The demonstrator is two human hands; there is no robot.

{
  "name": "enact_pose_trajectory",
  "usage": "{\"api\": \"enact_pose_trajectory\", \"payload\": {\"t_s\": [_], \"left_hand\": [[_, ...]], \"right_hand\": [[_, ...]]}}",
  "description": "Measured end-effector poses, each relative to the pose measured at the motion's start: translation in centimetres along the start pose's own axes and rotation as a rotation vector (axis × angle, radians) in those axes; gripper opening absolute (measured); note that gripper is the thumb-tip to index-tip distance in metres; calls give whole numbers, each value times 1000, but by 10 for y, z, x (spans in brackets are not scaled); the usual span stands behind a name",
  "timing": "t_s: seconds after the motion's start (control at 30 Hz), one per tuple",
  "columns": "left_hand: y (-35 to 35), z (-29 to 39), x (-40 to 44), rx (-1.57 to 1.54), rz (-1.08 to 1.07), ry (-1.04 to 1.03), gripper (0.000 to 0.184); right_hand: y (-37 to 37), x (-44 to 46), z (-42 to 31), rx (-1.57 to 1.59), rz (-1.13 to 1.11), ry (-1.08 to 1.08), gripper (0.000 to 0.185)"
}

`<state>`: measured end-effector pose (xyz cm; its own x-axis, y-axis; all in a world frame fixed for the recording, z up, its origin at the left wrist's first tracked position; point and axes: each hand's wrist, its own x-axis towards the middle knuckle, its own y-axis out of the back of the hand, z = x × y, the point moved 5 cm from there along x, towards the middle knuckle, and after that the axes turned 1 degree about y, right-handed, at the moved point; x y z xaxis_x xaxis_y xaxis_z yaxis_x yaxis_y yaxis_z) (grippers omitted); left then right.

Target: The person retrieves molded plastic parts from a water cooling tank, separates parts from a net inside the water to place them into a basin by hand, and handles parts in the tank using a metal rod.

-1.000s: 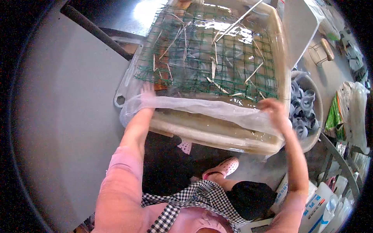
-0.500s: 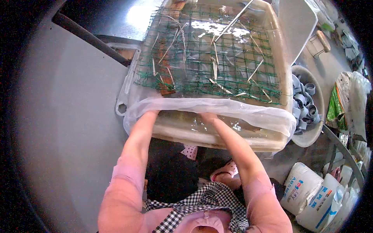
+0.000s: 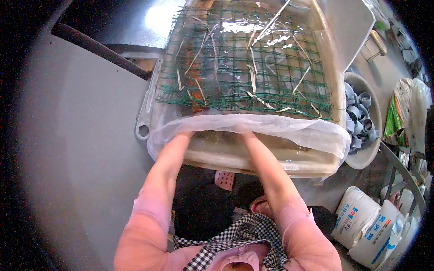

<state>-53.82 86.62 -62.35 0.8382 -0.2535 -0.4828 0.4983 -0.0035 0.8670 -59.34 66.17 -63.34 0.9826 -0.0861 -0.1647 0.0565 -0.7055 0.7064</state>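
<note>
1. A translucent white sheet [image 3: 294, 128] stretches across the near end of a water-filled tub [image 3: 335, 67], its ends reaching over both near corners.
2. The left hand [image 3: 191, 125] is at the sheet's near edge, left of its middle, with the forearm passing over the tub's near rim.
3. The right hand [image 3: 244, 126] is at the same edge, near the sheet's middle; the two hands are apart, with a stretch of sheet between them.
4. The fingers of both hands are veiled by the sheet and blurred, so I cannot tell whether either grip is open or closed on the material.
5. Just beyond the sheet, a green wire grid [image 3: 271, 72] spans most of the tub, with pale strips [image 3: 252, 80] tied across it.
6. An orange-brown piece [image 3: 194, 74] runs lengthwise under the grid's left part.
7. Beside the tub's right side, a round basin [image 3: 370, 156] holds grey fittings [image 3: 361, 117].
8. A wrench-shaped grey tool [image 3: 146, 106] lies along the tub's left side.
9. Two white printed sacks, one farther left [image 3: 357, 212] and one farther right [image 3: 377, 239], stand near each other below the basin.
</note>
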Motion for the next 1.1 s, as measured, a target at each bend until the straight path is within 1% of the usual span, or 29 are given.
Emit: {"api": "enact_pose_trajectory", "payload": {"t_s": [0.2, 0.33, 0.4, 0.43, 0.47, 0.5, 0.53, 0.57, 0.6, 0.63, 0.67, 0.7, 0.73, 0.77, 0.8, 0.83, 0.87, 0.9, 0.93, 0.97, 1.0, 1.03, 1.07, 1.1], "left_hand": [[14, 41, -22, -291, -80, -130, 47], [61, 84, -66, -425, -203, -339, 48], [75, 100, -83, -468, -256, -368, 48], [64, 100, -80, -480, -269, -331, 51], [53, 99, -78, -493, -281, -294, 54], [35, 95, -71, -515, -303, -220, 61], [10, 91, -59, -515, -302, -222, 61], [-18, 89, -42, -559, -276, -293, 63], [-18, 96, -40, -602, -249, -365, 65], [-21, 99, -38, -602, -249, -369, 65], [-22, 106, -37, -593, -186, -442, 67], [-16, 114, -39, -583, -122, -514, 68], [-15, 118, -40, -584, -126, -514, 68], [-20, 119, -39, -635, -259, -409, 70], [-24, 120, -41, -682, -388, -303, 72], [-21, 125, -45, -681, -388, -306, 72], [-15, 132, -51, -752, -337, -375, 71], [-8, 137, -54, -821, -284, -443, 70], [-16, 139, -50, -820, -283, -444, 70], [-31, 140, -43, -784, -310, -430, 71], [-35, 142, -42, -748, -337, -414, 71], [-38, 144, -41, -748, -336, -413, 71], [-47, 146, -43, -832, -431, -345, 70], [-50, 148, -46, -913, -526, -273, 69]], "right_hand": [[9, -12, 15, -20, 15, 59, 38], [26, -29, 35, -24, 5, 128, 36], [38, -36, 36, -72, -7, 161, 34], [48, -41, 28, -139, -21, 176, 34], [69, -49, 5, -360, -47, 176, 32], [73, -54, 2, -362, -47, 177, 32], [78, -57, 1, -414, -11, 185, 31], [82, -58, 0, -467, 27, 195, 29], [84, -58, 4, -470, 31, 195, 29], [86, -61, 6, -502, 79, 260, 28], [89, -62, 7, -533, 126, 326, 28], [98, -63, 6, -534, 126, 325, 28], [108, -65, 2, -470, 55, 302, 27], [114, -66, 2, -404, -15, 276, 26], [118, -63, 6, -405, -15, 271, 26], [118, -59, 12, -426, -93, 276, 25], [116, -57, 16, -446, -170, 281, 24], [114, -55, 21, -445, -168, 280, 24], [107, -54, 29, -531, -244, 237, 25], [101, -53, 37, -618, -319, 194, 28], [102, -55, 34, -618, -319, 195, 28], [102, -59, 34, -608, -327, 135, 35], [103, -64, 34, -598, -335, 73, 45], [101, -67, 36, -595, -335, 73, 45]]}}
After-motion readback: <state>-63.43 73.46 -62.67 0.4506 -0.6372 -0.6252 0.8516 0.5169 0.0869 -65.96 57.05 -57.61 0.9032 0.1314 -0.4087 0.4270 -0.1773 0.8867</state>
